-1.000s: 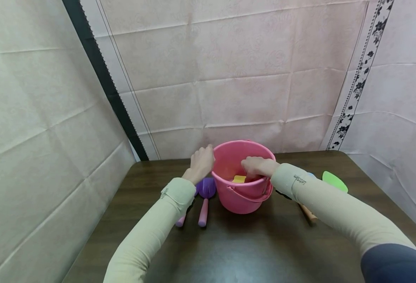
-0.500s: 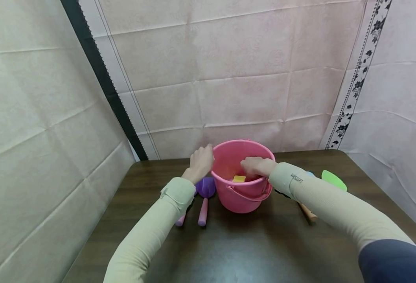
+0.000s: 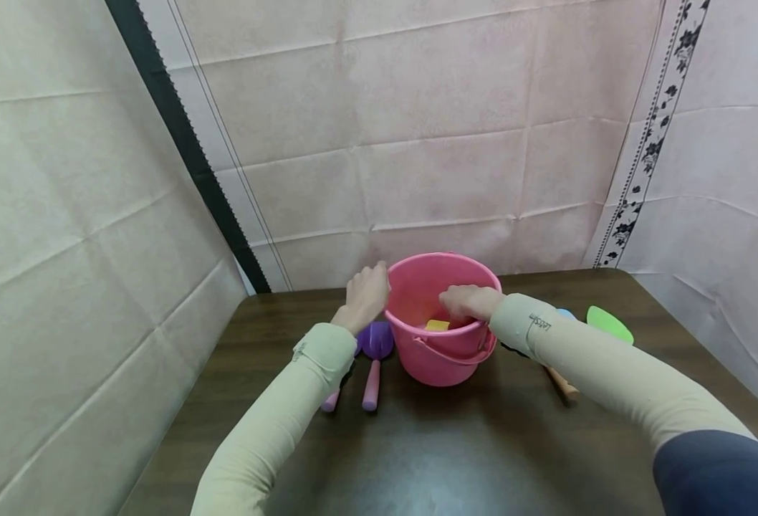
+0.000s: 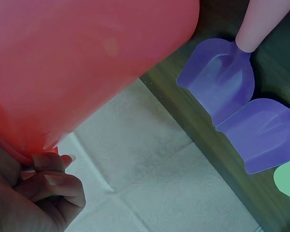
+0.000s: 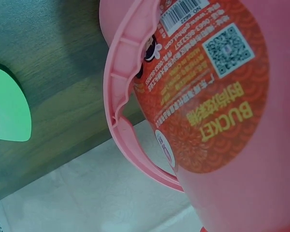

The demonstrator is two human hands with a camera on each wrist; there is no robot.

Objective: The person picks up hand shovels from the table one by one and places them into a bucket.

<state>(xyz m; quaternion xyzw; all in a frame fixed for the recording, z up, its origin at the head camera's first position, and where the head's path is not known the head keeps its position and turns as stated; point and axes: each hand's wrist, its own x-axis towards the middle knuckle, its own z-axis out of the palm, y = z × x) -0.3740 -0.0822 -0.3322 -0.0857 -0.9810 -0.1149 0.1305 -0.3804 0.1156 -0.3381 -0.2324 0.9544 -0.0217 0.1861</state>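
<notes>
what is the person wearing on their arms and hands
Both arms wear long, pale cream ribbed sleeves reaching the wrists. The right sleeve has small dark lettering near its cuff and a dark blue layer at the upper arm. The left hand and right hand are bare, without gloves.

Both arms wear long, close-fitting sleeves, pale cream/beige, fine knit. Left sleeve (image 3: 269, 430): cuff at wrist w/ a folded hem band and a small faint marking on the cuff edge. Right sleeve (image 3: 605, 373): cuff carries a short line of small dark printed text, not legible. Near the right upper arm a dark navy-blue garment (image 3: 721, 473) overlaps the cream sleeve, edge rounded. Left hand (image 3: 367, 295) and right hand (image 3: 468, 302) bare, no gloves, rings or watch visible. Left wrist view: fingernails (image 4: 52, 179) medium length, rounded tips, no coloured polish apparent.
</notes>
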